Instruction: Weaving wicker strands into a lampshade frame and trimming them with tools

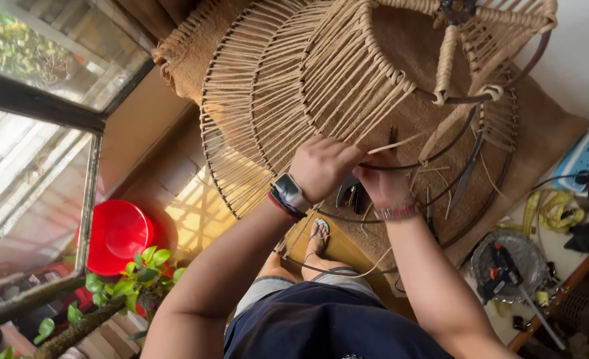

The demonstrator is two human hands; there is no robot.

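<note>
Both hands worked close together on a big wire frame point(401, 86) half wrapped in tan cord: the left hand point(321, 166), a watch on its wrist, was clenched against the wound cord at the frame's lower rim, and the right hand point(382, 186) pinched a loose cord strand point(394, 144) beside a bare wire ring. The frame stood tilted over brown matting before the person's knees. If either grip slackened, the strand could likely slip and the last turns loosen.

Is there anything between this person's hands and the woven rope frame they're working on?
Nothing visible. The left hand and right hand are right at the rope-wrapped wire frame, pinching a loose cord.
</note>
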